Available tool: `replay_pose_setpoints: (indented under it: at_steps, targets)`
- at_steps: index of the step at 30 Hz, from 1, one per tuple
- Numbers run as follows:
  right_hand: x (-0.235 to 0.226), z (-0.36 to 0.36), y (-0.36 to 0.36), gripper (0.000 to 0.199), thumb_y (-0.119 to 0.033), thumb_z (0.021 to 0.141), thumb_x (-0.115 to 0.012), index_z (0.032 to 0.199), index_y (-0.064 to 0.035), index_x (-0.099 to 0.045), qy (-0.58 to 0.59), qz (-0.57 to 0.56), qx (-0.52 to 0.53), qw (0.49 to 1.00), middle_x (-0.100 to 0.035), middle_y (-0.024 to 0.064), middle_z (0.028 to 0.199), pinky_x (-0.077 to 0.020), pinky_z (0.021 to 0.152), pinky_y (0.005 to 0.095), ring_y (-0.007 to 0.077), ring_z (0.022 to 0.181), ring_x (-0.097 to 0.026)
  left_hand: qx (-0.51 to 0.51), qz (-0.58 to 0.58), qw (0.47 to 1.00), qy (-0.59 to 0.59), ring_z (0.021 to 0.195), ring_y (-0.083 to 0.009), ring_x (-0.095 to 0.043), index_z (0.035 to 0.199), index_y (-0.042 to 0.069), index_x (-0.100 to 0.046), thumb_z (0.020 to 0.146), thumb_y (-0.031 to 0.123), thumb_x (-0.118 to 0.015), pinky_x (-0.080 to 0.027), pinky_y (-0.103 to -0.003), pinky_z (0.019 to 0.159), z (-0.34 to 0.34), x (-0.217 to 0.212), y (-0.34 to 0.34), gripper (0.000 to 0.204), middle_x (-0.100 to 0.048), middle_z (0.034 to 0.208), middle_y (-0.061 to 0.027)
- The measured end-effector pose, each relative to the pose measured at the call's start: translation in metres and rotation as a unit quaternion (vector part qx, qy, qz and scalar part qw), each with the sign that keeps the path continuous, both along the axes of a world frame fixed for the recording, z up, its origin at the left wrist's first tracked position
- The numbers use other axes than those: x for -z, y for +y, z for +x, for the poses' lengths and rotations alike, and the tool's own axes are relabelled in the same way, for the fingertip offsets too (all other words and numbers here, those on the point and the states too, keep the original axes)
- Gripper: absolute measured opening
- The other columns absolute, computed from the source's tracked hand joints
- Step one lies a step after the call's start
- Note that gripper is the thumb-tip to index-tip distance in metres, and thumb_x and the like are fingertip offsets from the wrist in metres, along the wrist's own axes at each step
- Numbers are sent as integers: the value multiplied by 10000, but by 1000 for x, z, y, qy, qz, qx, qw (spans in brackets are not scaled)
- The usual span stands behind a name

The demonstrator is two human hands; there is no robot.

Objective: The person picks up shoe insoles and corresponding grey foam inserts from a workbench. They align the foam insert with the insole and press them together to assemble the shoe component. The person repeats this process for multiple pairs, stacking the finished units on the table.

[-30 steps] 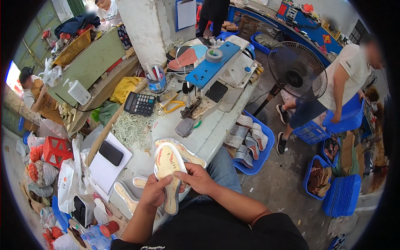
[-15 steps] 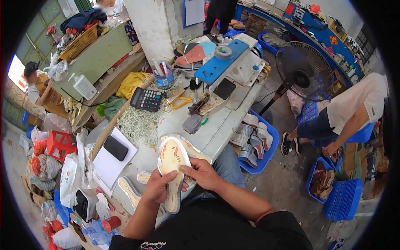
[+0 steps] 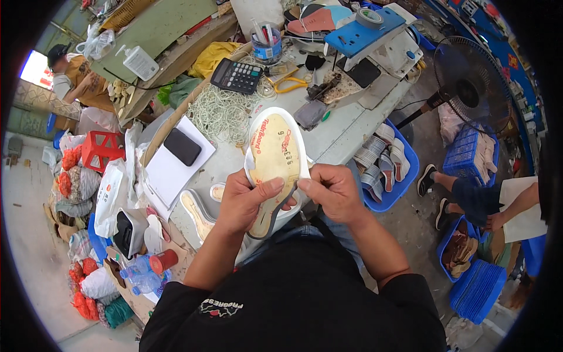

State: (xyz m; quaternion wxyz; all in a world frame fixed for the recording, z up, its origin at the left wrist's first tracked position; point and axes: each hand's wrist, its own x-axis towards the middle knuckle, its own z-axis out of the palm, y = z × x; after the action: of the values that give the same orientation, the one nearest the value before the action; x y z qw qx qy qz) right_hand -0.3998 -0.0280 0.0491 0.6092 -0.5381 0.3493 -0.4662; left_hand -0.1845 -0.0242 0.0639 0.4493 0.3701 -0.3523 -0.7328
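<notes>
A shoe insole (image 3: 271, 155) with a cream face, red print and a white rim is held up in front of me over the near edge of the table. My left hand (image 3: 249, 198) is closed around its narrower lower part, the thumb lying across the face. At its right edge, my right hand (image 3: 333, 192) pinches the white rim between thumb and bent fingers. Another insole (image 3: 197, 212) lies on the table left of my hands, with the tip of a further cream piece (image 3: 217, 192) near it. Something white under my right hand is mostly hidden.
Beyond the insole are tangled pale string (image 3: 218, 114), a calculator (image 3: 236, 76), yellow-handled pliers (image 3: 291, 85) and a blue-topped stand (image 3: 363, 36). A phone (image 3: 182, 146) rests on white paper at left. A blue tub of soles (image 3: 392, 170), a fan (image 3: 469, 91) and a person (image 3: 498, 217) are at right.
The insole has come up, nearer the camera. My right hand has shifted from its face to its right edge. The whole view has swung, so the table sits farther right and higher.
</notes>
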Motion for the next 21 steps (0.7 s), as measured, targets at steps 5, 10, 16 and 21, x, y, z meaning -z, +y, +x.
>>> replay_pose_setpoints:
  at_steps: [5, 10, 16, 21]
  targets:
    - [-22, -9, -4, 339, -114, 928, -717, 645, -48, -544, 200, -213, 15, 956, -543, 40, 555, -428, 507, 342, 175, 507, -553, 12, -90, 994, -57, 888, -184, -745, 1179, -64, -694, 991, 65, -712, -628, -327, 791, -5, 0, 1, 229, -763, 1046, -166]
    - [-32, -3, -8, 161, -158, 849, -657, 753, -58, -576, 373, -329, 28, 867, -635, 114, 672, -517, 588, 475, 347, 615, -656, -29, -238, 942, -236, 903, -137, -717, 1151, -49, -704, 1016, 88, -694, -583, -304, 796, -19, 9, 10, 193, -771, 1037, -119]
    - [-19, 9, 5, 213, -225, 829, -689, 848, -45, -577, 393, -254, 5, 884, -656, 146, 736, -518, 613, 486, 370, 625, -656, -35, -129, 980, -149, 902, -159, -722, 1162, -44, -682, 1049, 113, -635, -576, -315, 779, -10, 33, 6, 199, -762, 1006, -123]
    - [-4, -8, 14, 253, -228, 909, -755, 847, -33, -607, 219, -41, 23, 975, -584, 34, 678, -448, 581, 336, 155, 602, -554, -31, 42, 998, 31, 913, -328, -764, 1278, -63, -595, 1056, 118, -575, -656, -444, 783, 3, 27, -3, 286, -732, 1061, -190]
